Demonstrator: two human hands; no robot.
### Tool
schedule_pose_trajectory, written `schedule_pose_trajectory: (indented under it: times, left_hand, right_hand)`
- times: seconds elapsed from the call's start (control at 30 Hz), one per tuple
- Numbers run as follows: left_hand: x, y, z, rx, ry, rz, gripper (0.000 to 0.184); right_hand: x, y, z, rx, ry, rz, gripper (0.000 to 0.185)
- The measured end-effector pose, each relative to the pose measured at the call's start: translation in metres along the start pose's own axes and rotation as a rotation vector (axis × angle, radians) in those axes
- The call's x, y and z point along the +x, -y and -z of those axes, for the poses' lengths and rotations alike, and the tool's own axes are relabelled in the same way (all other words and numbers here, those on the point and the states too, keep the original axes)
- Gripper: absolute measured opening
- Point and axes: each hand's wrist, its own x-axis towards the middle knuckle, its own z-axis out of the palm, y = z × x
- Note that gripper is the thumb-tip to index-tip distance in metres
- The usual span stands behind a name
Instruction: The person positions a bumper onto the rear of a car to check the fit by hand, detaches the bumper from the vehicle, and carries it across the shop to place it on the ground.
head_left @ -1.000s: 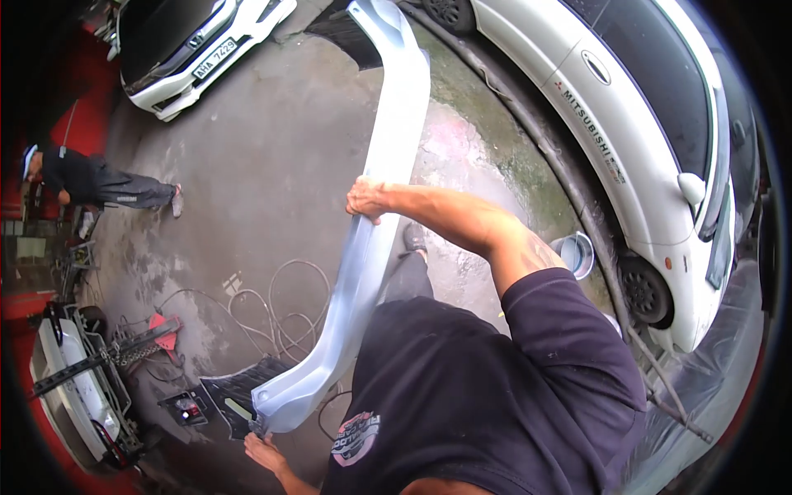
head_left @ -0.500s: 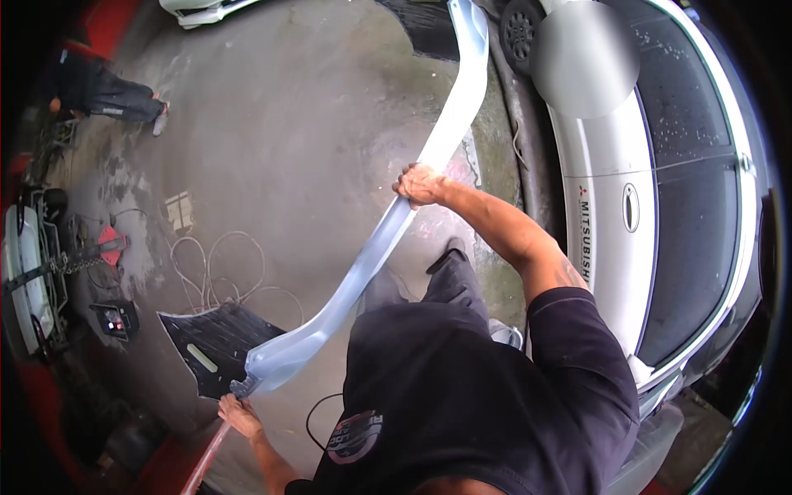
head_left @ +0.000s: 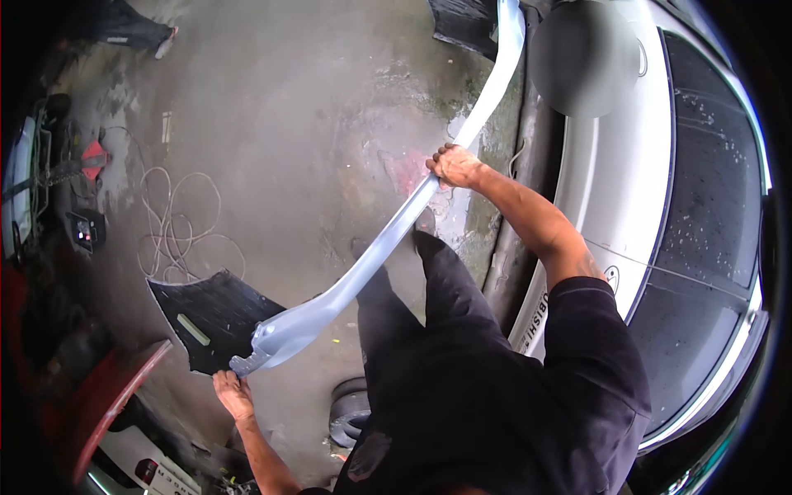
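A long, curved car bumper [head_left: 363, 264], silvery white along its edge, stretches diagonally across the head view from lower left to upper right. Its dark inner side shows at both ends. My right hand [head_left: 455, 167] is closed over the narrow middle of the bumper, fingers wrapped round the edge. At the lower-left end, my left hand [head_left: 233, 394] grips the corner beside the notched tab; its fingertips are partly hidden. The bumper hangs off the floor in front of my legs.
A silver Mitsubishi car [head_left: 606, 198] stands close on my right. A looped hose [head_left: 177, 223] lies on the concrete floor to the left. Stacked tires [head_left: 351, 412] and a red panel edge [head_left: 124, 396] are near my left arm. Another person's leg [head_left: 136, 33] shows upper left.
I have stepped and turned with the bumper held in both hands. The parked car and hose have shifted in view, and tires and a white vehicle part now show at lower left.
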Motion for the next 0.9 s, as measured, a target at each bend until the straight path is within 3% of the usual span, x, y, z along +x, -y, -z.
schedule_pose_trajectory:
  times: [0.33, 0.47, 0.63, 0.73, 0.77, 0.8, 0.83, 0.9]
  left_hand:
    - [-0.103, -0.093, -0.09, 0.031, -0.107, 0.092, 0.031]
    - [-0.116, -0.104, -0.109, 0.008, -0.08, 0.125, 0.03]
    - [-0.134, -0.131, -0.165, -0.124, -0.088, 0.122, 0.027]
    - [-0.134, -0.124, -0.19, -0.166, -0.068, 0.109, 0.021]
    - [-0.13, -0.121, -0.187, -0.171, -0.024, 0.115, 0.022]
    - [-0.119, -0.054, -0.181, -0.182, 0.006, 0.122, 0.023]
    - [-0.127, -0.053, -0.19, -0.185, 0.018, 0.129, 0.023]
    - [-0.126, -0.063, -0.204, -0.203, 0.031, 0.131, 0.023]
  right_hand:
    - [-0.067, -0.006, -0.063, -0.105, 0.024, 0.01, 0.04]
    - [-0.069, 0.005, -0.085, -0.112, 0.136, -0.048, 0.039]
    - [-0.071, 0.003, -0.149, -0.133, 0.309, -0.174, 0.056]
    - [-0.06, 0.006, -0.177, -0.156, 0.41, -0.202, 0.067]
    - [-0.05, 0.001, -0.193, -0.101, 0.442, -0.215, 0.065]
    - [-0.006, 0.044, -0.161, -0.119, 0.391, -0.199, 0.057]
    - [-0.008, 0.047, -0.155, -0.121, 0.361, -0.156, 0.05]
    - [-0.018, 0.023, -0.198, -0.158, 0.304, -0.159, 0.054]
